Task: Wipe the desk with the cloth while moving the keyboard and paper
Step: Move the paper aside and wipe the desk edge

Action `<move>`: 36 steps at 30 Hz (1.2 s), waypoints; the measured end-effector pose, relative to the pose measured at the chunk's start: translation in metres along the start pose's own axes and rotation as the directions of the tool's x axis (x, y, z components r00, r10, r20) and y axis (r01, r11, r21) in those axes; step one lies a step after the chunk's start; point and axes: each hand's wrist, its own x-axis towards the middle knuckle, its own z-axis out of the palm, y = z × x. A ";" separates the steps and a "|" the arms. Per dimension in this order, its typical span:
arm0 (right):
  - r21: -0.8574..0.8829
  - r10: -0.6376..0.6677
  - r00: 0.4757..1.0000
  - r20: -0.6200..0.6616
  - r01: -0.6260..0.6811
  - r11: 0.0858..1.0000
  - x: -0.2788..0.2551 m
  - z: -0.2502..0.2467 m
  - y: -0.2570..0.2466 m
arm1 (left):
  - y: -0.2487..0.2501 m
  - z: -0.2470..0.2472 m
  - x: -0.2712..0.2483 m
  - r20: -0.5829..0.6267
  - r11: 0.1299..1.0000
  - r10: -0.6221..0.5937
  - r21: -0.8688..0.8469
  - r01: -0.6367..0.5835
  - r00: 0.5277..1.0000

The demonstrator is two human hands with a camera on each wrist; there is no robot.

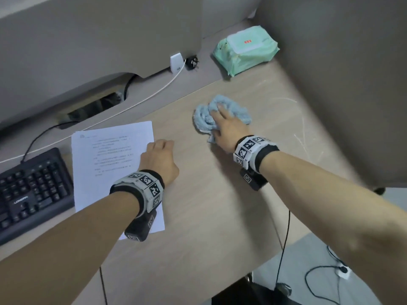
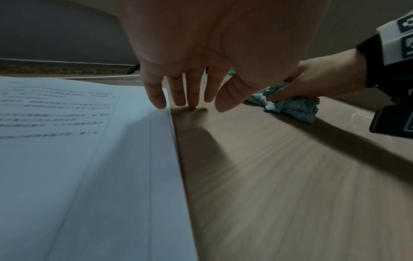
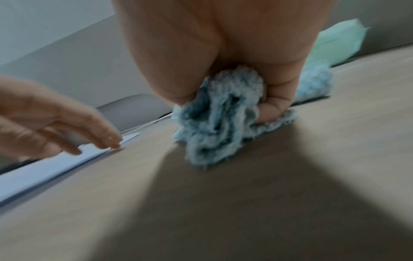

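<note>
- My right hand (image 1: 224,126) grips the bunched blue cloth (image 1: 206,116), fingers curled into it, pressing it on the desk (image 1: 220,205).
- My left hand (image 1: 159,160) is relaxed, holding nothing, fingertips (image 2: 193,106) down at the paper's (image 1: 110,161) right edge.
- Paper lies flat beside the keyboard (image 1: 33,190), far left.
- Green wipes pack (image 1: 245,50) sits at the back.

The wood-grain desk (image 1: 209,194) carries a black keyboard (image 1: 33,190) at left, printed paper (image 1: 110,155) beside it, a crumpled blue cloth (image 1: 204,117), a green wipes pack (image 1: 244,50), and a white cable (image 1: 154,93).
</note>
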 end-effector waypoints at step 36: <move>0.090 0.344 0.933 -0.105 -0.336 0.938 -0.080 -0.016 0.130 | 0.050 0.019 0.052 0.092 0.968 -0.020 0.249 -0.004 0.996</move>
